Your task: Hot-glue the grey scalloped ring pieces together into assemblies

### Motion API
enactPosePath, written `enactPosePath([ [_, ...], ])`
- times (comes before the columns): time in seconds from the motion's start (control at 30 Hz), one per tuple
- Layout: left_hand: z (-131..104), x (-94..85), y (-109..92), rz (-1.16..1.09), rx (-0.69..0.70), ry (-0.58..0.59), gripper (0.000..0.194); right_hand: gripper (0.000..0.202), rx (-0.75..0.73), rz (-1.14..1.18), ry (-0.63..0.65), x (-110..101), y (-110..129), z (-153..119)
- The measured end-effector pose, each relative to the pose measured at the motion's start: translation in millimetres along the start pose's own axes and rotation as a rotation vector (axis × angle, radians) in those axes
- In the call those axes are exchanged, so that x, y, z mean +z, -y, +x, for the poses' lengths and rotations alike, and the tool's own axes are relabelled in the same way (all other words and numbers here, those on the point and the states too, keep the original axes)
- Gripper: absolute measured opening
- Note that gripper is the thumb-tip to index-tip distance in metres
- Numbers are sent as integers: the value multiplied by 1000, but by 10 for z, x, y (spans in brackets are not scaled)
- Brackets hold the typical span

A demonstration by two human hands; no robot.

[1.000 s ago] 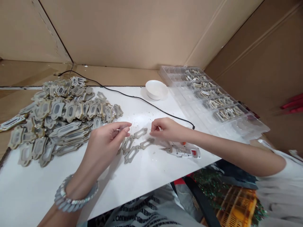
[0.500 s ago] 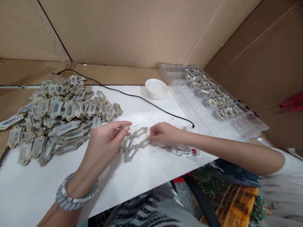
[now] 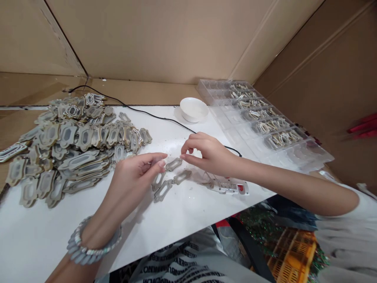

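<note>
My left hand [image 3: 138,175], a bead bracelet [image 3: 94,239] on its wrist, is closed in a loose pinch; whatever lies between thumb and fingers is too small to make out. Facing it, my right hand [image 3: 207,154] has thumb and forefinger pinched together at the far end of a grey frame-shaped piece [image 3: 173,164]; what they hold, if anything, cannot be made out. Several such flat pieces with long oval openings lie below the hands, one of them a separate frame piece [image 3: 182,177]. A white glue gun [image 3: 225,186] rests under my right forearm.
On the left spreads a big heap of grey frame pieces [image 3: 85,137]. A white bowl [image 3: 193,110] stands at the back, and a black cable [image 3: 144,113] crosses the table. At right, a clear compartment box [image 3: 229,125] holds small metal-looking parts. Cardboard walls [image 3: 165,39] enclose the back.
My right hand has lifted up and away from the lower right frame piece, which now shows whole. My left hand has shifted slightly right, staying pinched.
</note>
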State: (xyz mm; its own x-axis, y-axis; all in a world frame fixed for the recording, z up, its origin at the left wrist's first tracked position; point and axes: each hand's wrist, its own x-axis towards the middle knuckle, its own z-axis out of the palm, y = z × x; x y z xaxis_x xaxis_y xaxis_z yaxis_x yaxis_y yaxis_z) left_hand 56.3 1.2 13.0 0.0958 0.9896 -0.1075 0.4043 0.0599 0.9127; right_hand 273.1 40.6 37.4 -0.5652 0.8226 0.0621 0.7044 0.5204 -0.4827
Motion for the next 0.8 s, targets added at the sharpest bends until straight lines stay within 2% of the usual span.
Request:
enactPosePath([
  [0.07, -7, 3, -12, -9, 19, 51, 34, 10, -119, 87, -48, -7, 84, 8],
  [0.13, -4, 7, -11, -34, 48, 119, 35, 12, -174, 136, -44, 0, 167, 19],
  [0.23, 12, -1, 3, -86, 60, 193, 38, 12, -162, 138, -18, 12, 244, 50],
  [0.3, 18, -18, 11, -110, 47, 202, 41, 10, -140, 138, -19, 15, 259, 77],
  [0.43, 15, -48, 4, -108, 49, 187, 45, 5, -107, 157, 2, 13, 262, 129],
  [0.6, 22, -53, -17, -105, 44, 174, 49, 12, -177, 127, 62, -16, 267, 181],
  [0.7, 31, -107, -38, -129, 0, 102, 57, 14, -175, 174, 90, -39, 218, 216],
  [0.8, 29, -205, -83, -166, -40, -38, 54, 14, -100, 253, 137, -33, 139, 261],
])
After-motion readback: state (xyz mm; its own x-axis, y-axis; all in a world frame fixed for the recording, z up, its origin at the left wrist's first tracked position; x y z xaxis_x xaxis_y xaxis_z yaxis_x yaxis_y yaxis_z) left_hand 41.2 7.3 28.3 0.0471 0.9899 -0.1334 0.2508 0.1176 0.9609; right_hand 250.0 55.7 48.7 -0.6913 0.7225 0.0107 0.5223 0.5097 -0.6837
